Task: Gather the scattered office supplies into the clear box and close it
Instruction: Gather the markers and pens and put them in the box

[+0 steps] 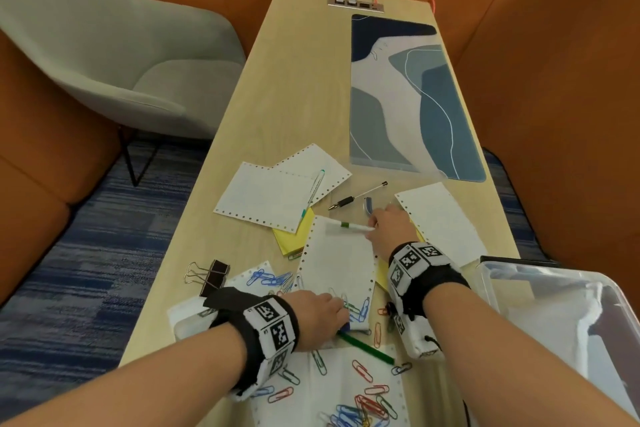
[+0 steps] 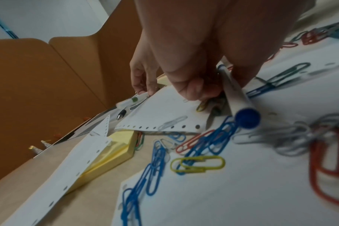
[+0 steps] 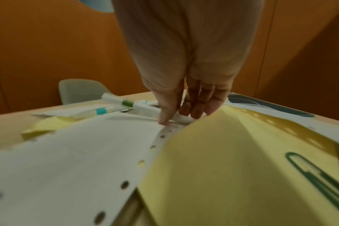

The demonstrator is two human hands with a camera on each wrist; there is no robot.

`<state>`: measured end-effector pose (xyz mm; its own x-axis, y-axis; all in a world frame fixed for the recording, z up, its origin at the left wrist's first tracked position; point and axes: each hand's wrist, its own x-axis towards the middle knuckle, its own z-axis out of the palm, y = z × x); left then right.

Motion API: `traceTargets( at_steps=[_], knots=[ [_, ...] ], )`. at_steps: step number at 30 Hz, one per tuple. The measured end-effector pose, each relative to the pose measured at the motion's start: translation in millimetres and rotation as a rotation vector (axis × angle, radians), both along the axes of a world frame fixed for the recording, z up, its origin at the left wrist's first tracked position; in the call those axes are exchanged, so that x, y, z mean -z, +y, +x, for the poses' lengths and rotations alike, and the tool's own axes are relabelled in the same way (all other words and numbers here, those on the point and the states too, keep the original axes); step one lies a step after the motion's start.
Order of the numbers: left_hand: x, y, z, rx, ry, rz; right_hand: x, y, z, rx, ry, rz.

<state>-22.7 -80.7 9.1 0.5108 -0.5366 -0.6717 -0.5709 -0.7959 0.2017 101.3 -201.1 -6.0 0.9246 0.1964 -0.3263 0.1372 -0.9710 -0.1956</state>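
Observation:
A white perforated sheet point(image 1: 336, 263) point(image 2: 161, 110) point(image 3: 77, 152) lies among scattered supplies on the wooden table. My left hand point(image 1: 322, 312) point(image 2: 192, 88) curls its fingers on the sheet's near edge, beside a white pen with a blue cap point(image 2: 238, 104). At the sheet's far corner my right hand point(image 1: 384, 225) point(image 3: 174, 117) pinches it, thumb on top and fingers beneath. A white pen with a green band point(image 1: 349, 226) point(image 3: 128, 103) lies on that far end. Coloured paper clips point(image 1: 367, 406) point(image 2: 199, 163) lie near me. The clear box point(image 1: 540, 279) stands open at the right.
More perforated sheets, a teal-tipped pen point(image 1: 315, 192), a black pen point(image 1: 349, 200), yellow pads point(image 1: 292, 236), a green pencil point(image 1: 367, 348) and a black binder clip point(image 1: 211, 276) lie around. A blue-grey desk mat point(image 1: 408, 97) covers the far right. A grey chair point(image 1: 114, 55) stands to the left.

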Motion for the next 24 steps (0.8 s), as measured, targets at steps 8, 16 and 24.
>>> traceTargets(
  at_steps=[8,16,24],
  knots=[
    [-37,23,27,-0.259,-0.058,-0.074,-49,8,-4,0.337,-0.279,0.803],
    [-74,74,60,-0.815,0.067,-0.324,-62,-1,5,0.753,0.059,1.366],
    [-71,47,65,-1.204,0.387,-0.894,-63,33,-21,0.449,0.475,1.255]
  ],
)
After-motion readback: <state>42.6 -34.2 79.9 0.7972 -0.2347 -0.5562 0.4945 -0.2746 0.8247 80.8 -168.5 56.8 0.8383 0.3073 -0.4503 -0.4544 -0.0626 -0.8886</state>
